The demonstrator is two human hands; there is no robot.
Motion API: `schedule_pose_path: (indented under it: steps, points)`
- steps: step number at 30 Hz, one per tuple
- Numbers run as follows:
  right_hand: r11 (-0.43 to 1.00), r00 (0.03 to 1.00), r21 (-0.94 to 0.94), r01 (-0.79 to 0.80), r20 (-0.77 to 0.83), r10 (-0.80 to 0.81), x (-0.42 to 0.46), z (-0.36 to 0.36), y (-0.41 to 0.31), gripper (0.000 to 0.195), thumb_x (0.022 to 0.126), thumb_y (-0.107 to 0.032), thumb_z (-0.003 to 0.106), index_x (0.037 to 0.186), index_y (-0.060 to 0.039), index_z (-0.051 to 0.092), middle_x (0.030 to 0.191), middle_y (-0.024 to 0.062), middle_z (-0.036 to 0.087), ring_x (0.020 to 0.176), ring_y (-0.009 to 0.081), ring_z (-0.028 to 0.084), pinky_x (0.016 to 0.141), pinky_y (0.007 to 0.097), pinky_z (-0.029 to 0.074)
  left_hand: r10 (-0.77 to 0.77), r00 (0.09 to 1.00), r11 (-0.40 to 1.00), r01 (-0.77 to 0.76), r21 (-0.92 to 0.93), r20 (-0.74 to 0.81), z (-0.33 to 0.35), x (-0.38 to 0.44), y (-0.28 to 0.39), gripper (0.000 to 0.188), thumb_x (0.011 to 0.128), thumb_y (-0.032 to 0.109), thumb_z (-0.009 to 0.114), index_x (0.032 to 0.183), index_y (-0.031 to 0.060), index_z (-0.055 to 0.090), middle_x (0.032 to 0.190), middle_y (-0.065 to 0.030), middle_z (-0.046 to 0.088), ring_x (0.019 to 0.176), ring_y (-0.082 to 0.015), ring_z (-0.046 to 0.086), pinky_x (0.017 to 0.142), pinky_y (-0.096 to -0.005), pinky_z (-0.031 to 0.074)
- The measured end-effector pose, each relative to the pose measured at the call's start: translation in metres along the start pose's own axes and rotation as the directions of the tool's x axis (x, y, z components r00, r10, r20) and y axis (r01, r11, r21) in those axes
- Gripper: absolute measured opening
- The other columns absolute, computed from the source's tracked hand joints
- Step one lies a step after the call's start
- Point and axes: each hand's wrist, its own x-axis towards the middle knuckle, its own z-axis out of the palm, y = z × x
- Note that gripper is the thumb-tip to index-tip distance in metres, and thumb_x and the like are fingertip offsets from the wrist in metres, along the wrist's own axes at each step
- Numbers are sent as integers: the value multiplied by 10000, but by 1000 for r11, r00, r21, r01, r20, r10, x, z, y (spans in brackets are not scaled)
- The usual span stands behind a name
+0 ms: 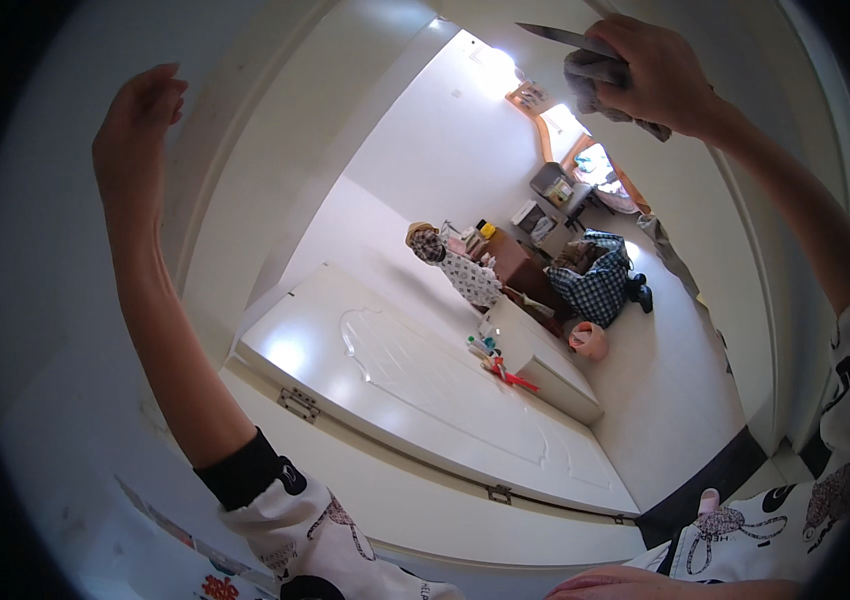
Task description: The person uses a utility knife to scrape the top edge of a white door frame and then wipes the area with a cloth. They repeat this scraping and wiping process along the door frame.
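Observation:
My right hand (654,79) is raised at the upper right, gripping a bunched grey cloth (596,75) together with a knife. The bare, pointed knife blade (563,34) sticks out to the left above the cloth; its handle is hidden in my grip. At the left, my left hand (139,112) is held up in front of the pale door frame (245,135). Its fingers are curled in, and nothing shows between them. Between my arms a white panelled door (425,375) stands swung into the room, hinged to the frame.
Beyond the doorway are a white cabinet (545,360), a pink bin (588,341) and a checked bag (593,277) filled with things. Black shoes (641,292) lie beside the bag. Farther back stands a chair (560,184). A dark threshold strip (702,487) crosses the floor.

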Motion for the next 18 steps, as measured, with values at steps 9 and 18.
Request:
schedule_pose_path:
  steps: [9,18]
  points:
    - [989,999,140,-38,34,34,-1,21,-15,375,577,-134,657,919,-49,530,822,104,577,714,280,583,661,358,471,212,976,914,-185,362,-38,25,-12,6,137,786,154,581,870,66,644,805,-63,629,714,-170,595,708,-274,470]
    - [996,1000,89,-4,26,1,-3,12,-6,271,605,-231,673,767,-53,549,696,92,559,630,220,555,552,345,445,327,932,786,-362,501,160,33,3,20,113,843,124,516,861,28,574,820,-75,588,735,-193,565,722,-307,465]
